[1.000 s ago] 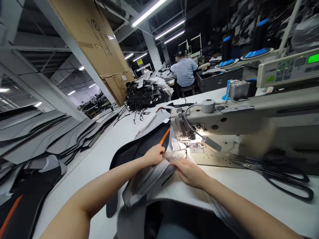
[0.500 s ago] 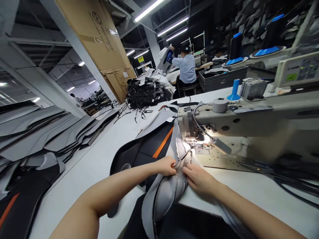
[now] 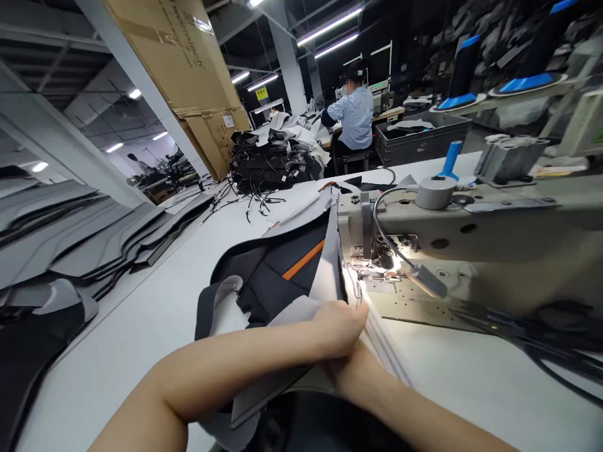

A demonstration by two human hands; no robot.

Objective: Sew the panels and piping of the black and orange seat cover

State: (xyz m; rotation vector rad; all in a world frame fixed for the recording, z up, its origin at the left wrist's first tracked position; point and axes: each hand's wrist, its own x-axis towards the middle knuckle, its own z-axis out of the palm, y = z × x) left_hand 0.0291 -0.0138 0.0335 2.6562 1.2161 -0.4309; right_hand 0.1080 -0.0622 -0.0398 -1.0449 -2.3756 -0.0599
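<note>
My left hand (image 3: pixel 340 326) is closed on the grey edge of a grey and black fabric piece (image 3: pixel 273 276) with an orange stripe, just in front of the sewing machine's needle area (image 3: pixel 377 267). My right hand (image 3: pixel 351 375) lies under my left hand and forearm, pressed against the same grey fabric; its fingers are mostly hidden. The fabric runs from the needle plate back over the table edge toward me. The sewing machine (image 3: pixel 471 220) stands to the right, its lamp lit on the plate.
Large black scissors (image 3: pixel 532 329) lie on the white table (image 3: pixel 141 326) right of the machine plate. Stacks of grey cut panels (image 3: pixel 85 245) line the left. A black pile of pieces (image 3: pixel 276 169) and cardboard boxes (image 3: pixel 188 69) sit behind. A person in a blue shirt (image 3: pixel 355 119) sits at a far table.
Both hands have drawn back toward me with the grey fabric edge, and my left hand has crossed over my right. The view has swung a little to the left.
</note>
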